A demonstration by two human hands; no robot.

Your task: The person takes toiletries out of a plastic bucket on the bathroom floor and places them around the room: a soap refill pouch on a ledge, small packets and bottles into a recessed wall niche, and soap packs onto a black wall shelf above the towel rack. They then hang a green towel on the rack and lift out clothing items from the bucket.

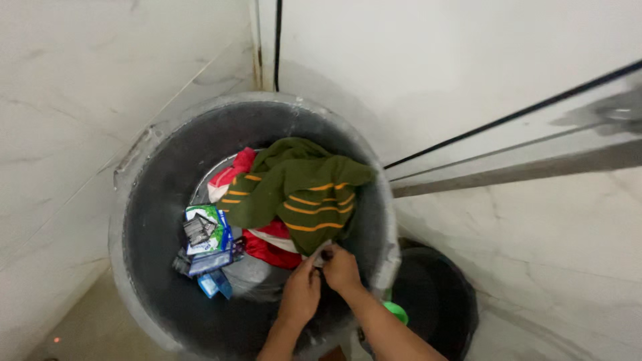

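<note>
A big grey drum (140, 220) stands in a white corner. Inside it lies a dark green cloth with orange stripes (297, 187) draped over a red cloth (267, 244). Both my hands reach down into the drum at its near right side. My left hand (299, 293) and my right hand (341, 269) are pressed together around a small pale thing (323, 255) at the lower edge of the green cloth. What that small thing is cannot be made out.
Several small packets, green-white (204, 229) and blue (214, 284), lie at the drum's left inside. A black bucket (438, 301) stands to the right of the drum, with a green object (396, 311) at its rim. White walls and a black cable (277, 40) close the corner.
</note>
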